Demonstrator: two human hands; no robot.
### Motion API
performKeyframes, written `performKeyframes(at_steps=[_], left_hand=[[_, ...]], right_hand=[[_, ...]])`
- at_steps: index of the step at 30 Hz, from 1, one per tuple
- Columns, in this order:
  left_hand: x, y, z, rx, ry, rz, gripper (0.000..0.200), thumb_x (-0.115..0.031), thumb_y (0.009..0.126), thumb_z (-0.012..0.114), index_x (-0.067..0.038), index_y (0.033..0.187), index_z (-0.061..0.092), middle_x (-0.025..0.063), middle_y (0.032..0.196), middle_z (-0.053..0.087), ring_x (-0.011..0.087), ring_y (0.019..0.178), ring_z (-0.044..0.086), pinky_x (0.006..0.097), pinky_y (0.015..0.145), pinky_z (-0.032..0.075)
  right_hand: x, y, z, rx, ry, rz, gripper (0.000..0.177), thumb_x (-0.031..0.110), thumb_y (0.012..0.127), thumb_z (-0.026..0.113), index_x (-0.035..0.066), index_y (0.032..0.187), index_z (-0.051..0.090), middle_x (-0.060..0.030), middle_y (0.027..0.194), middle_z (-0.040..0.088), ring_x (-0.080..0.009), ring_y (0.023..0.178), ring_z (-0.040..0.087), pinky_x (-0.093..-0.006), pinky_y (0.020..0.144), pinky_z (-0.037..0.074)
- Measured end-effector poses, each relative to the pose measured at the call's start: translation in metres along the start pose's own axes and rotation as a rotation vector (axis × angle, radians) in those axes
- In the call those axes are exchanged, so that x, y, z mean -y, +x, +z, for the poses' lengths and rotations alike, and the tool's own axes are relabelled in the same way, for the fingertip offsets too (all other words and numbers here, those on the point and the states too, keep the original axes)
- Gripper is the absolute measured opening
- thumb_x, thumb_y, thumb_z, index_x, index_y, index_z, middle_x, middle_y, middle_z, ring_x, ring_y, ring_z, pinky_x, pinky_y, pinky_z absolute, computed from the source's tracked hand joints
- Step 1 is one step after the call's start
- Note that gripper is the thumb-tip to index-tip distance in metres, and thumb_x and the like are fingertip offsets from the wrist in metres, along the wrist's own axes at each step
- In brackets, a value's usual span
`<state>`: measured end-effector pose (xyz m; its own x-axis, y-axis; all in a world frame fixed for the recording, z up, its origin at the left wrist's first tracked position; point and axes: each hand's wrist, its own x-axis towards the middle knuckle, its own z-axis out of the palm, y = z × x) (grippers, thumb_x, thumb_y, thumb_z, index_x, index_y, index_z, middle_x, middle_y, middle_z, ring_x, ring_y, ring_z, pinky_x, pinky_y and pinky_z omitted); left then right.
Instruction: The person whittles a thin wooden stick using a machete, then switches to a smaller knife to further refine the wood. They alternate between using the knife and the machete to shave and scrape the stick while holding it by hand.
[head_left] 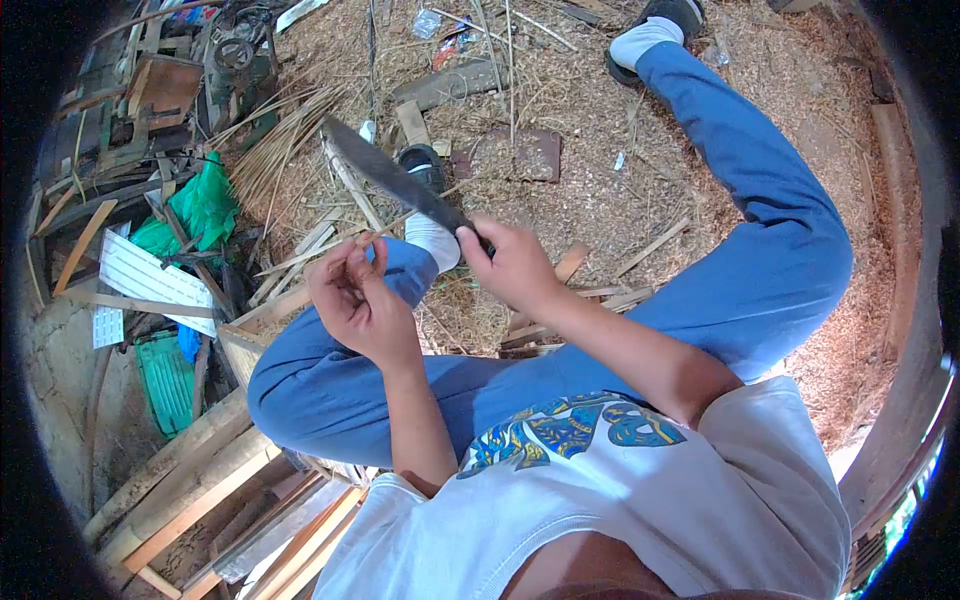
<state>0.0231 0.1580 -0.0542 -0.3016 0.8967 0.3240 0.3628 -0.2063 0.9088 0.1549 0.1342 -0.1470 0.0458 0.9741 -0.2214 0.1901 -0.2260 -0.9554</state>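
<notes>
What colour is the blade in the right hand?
The blade is dark grey, best seen in the head view.

No text can be read: letter-like print (575, 430) on the shirt (620, 510) and rows on the white sheet (158, 281) beside the green plastic (208, 205) are illegible.

"What covers the brown ground (590, 205)?"
"Pale wood shavings (585, 100), with a flat, reddish-brown rectangular board (535, 156) near a weathered grey wooden plank (452, 84)."
"And at the view's left?"
"A fanned bundle of thin tan sticks (283, 150)."
"Anything small?"
"Crumpled clear plastic (427, 23), beyond the plank."
</notes>
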Motion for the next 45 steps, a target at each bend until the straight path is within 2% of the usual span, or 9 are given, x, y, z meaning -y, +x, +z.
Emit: performKeyframes(at_steps=[5,11,14,20,25,28,31,41,45], left_hand=[[0.003,0.006,-0.001,0.030,0.037,-0.036,0.013,0.003,0.104,0.053,0.003,0.115,0.058,0.0111,0.110,0.061,0.0161,0.101,0.065,0.0316,0.086,0.063],[0.000,0.005,0.006,0.023,-0.022,-0.033,0.011,0.002,0.104,0.054,0.003,0.114,0.058,0.0109,0.110,0.061,0.0149,0.101,0.064,0.0318,0.087,0.063],[0.000,0.005,0.007,0.008,-0.008,-0.025,0.011,0.001,0.104,0.054,0.003,0.114,0.058,0.0111,0.110,0.062,0.0152,0.100,0.064,0.0317,0.086,0.063],[-0.002,0.001,0.011,0.040,0.015,0.048,0.010,0.002,0.104,0.053,0.004,0.112,0.059,0.0117,0.109,0.063,0.0176,0.098,0.066,0.0303,0.088,0.059],[-0.006,0.002,0.002,0.054,0.087,0.065,0.011,0.006,0.101,0.055,0.004,0.111,0.061,0.0106,0.107,0.065,0.0177,0.098,0.065,0.0300,0.092,0.051],[-0.004,0.002,0.002,0.054,0.069,0.081,0.011,0.007,0.101,0.055,0.005,0.111,0.062,0.0104,0.105,0.065,0.0169,0.098,0.065,0.0292,0.090,0.053],[-0.002,-0.001,-0.001,0.056,0.073,0.071,0.011,0.006,0.102,0.055,0.005,0.110,0.061,0.0112,0.107,0.065,0.0165,0.098,0.065,0.0283,0.086,0.057],[0.005,0.000,-0.001,0.028,0.026,0.025,0.011,0.004,0.104,0.052,0.004,0.113,0.058,0.0132,0.110,0.062,0.0196,0.095,0.068,0.0316,0.085,0.062],[0.008,0.002,-0.004,0.021,0.013,-0.011,0.010,0.003,0.104,0.052,0.003,0.112,0.058,0.0131,0.109,0.061,0.0195,0.095,0.068,0.0325,0.084,0.063]], right_hand=[[-0.068,0.018,-0.010,0.007,-0.138,0.301,0.033,0.037,0.101,0.055,0.007,0.093,0.066,-0.0218,0.072,0.066,-0.0450,0.069,0.066,-0.0550,0.062,0.050],[-0.111,0.021,-0.017,-0.037,-0.222,0.417,0.038,0.039,0.102,0.051,0.005,0.098,0.068,-0.0244,0.086,0.070,-0.0460,0.079,0.068,-0.0578,0.074,0.052],[-0.130,0.022,-0.018,-0.119,-0.330,0.427,0.037,0.039,0.103,0.050,0.007,0.101,0.068,-0.0209,0.078,0.069,-0.0442,0.076,0.067,-0.0546,0.070,0.051],[-0.132,0.040,-0.036,-0.028,-0.249,0.523,0.039,0.039,0.102,0.050,0.006,0.100,0.069,-0.0231,0.091,0.071,-0.0456,0.087,0.067,-0.0571,0.078,0.051],[-0.041,0.038,-0.029,-0.003,-0.092,0.139,0.038,0.040,0.102,0.055,0.005,0.097,0.069,-0.0189,0.075,0.067,-0.0380,0.070,0.067,-0.0475,0.065,0.050],[0.012,0.024,-0.027,0.005,-0.135,-0.147,0.033,0.037,0.101,0.059,0.006,0.094,0.068,-0.0196,0.071,0.064,-0.0395,0.065,0.063,-0.0459,0.060,0.049],[0.038,0.007,-0.025,0.024,-0.056,-0.193,0.032,0.036,0.100,0.061,0.006,0.091,0.066,-0.0195,0.069,0.062,-0.0410,0.062,0.062,-0.0463,0.057,0.047],[-0.040,0.020,-0.015,0.080,-0.154,0.093,0.031,0.038,0.102,0.057,0.009,0.098,0.069,-0.0176,0.070,0.066,-0.0378,0.062,0.065,-0.0471,0.058,0.048],[-0.105,0.030,-0.010,0.028,-0.278,0.265,0.037,0.043,0.100,0.055,0.009,0.099,0.069,-0.0214,0.080,0.070,-0.0445,0.077,0.068,-0.0556,0.070,0.053]])
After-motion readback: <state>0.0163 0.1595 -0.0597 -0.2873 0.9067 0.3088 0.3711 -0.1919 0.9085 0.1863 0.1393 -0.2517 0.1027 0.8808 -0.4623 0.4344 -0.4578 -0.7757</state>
